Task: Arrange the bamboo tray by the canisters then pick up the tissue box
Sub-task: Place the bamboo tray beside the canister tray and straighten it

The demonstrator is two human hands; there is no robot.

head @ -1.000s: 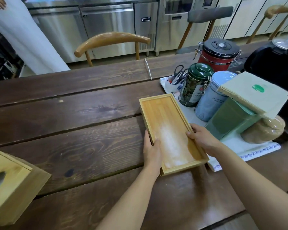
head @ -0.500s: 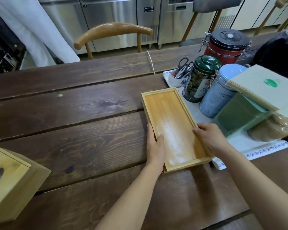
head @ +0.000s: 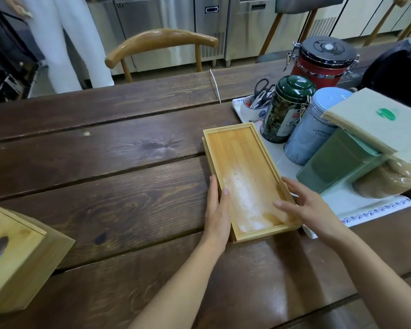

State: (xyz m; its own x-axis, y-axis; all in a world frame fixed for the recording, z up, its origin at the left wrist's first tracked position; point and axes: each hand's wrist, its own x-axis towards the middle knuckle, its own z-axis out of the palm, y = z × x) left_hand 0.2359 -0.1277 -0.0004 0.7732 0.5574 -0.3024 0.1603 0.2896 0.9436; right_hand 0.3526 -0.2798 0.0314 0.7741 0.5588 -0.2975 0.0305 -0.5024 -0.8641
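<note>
The bamboo tray [head: 242, 167] lies flat on the dark wooden table, its long right side against the white mat [head: 365, 205] that carries the green canister [head: 285, 110], blue canister [head: 311, 131] and red canister [head: 323, 60]. My left hand [head: 217, 214] grips the tray's left rim near the front corner, thumb over the edge. Over the right rim is my right hand [head: 311, 210], fingers spread and only lightly touching. The wooden tissue box [head: 17, 257] sits at the table's near left, apart from both hands.
A green box [head: 337, 162] topped with a napkin stack [head: 377, 119] and a cup of scissors [head: 259, 98] share the mat. A wooden chair [head: 161, 41] stands behind the table. A person in white [head: 64, 43] stands at back left.
The tray has slid slightly forward and closer along the mat. My right hand has loosened from its grip on the right rim and spread its fingers.
</note>
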